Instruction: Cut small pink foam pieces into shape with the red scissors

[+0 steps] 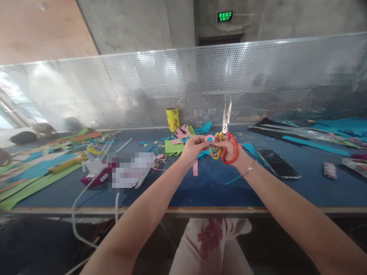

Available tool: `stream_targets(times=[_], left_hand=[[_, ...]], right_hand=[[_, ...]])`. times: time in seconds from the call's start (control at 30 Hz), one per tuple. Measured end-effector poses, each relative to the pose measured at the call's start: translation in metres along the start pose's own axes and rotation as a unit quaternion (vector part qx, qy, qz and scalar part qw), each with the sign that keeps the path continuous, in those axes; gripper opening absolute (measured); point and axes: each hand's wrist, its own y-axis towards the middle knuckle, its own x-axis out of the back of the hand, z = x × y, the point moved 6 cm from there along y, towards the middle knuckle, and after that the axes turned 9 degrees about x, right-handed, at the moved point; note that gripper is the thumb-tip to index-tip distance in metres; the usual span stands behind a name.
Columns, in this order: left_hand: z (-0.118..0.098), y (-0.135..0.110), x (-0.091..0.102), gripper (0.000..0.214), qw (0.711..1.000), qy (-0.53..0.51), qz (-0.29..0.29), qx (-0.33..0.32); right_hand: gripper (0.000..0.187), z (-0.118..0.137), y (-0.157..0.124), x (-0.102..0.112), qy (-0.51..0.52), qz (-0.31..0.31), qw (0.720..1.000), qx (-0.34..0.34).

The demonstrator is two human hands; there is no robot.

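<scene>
Over the middle of the table, my left hand [194, 148] pinches the edge of a small pink paper piece with a blue centre [210, 137]. Scissors [226, 126] with one yellow and one red handle hang on my right hand [228, 149], their blades pointing up and slightly apart. The fingertips of that hand also reach the pink paper piece, so both hands meet at it. Behind and below the hands lie green paper [173, 147], pink paper scraps [181, 133] and blue paper scraps [204, 127]. Part of my right fingers is hidden by the scissor handles.
A yellow can-like roll [172, 119] stands near the perforated metal screen [160, 84]. To the right lie a phone [278, 163], a small pink item [330, 170] and clear sticks [289, 131]. At left are a purple power strip [96, 176], a blurred-out object and coloured paper [43, 170].
</scene>
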Motion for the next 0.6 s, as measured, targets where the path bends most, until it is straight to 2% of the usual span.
stream_targets(times=[0.37,0.6], left_hand=[[0.0053,-0.0017,-0.0012,0.014,0.997,-0.078,-0.025,0.011],[0.0048,-0.0038,-0.0025,0.014,0.996,-0.079,-0.033,-0.01]], right_hand=[[0.029,0.0011,-0.001,0.0013,-0.014,-0.034,0.999,0.026],[0.028,-0.0034,0.0037,0.0028,-0.019,-0.035,0.997,0.063]])
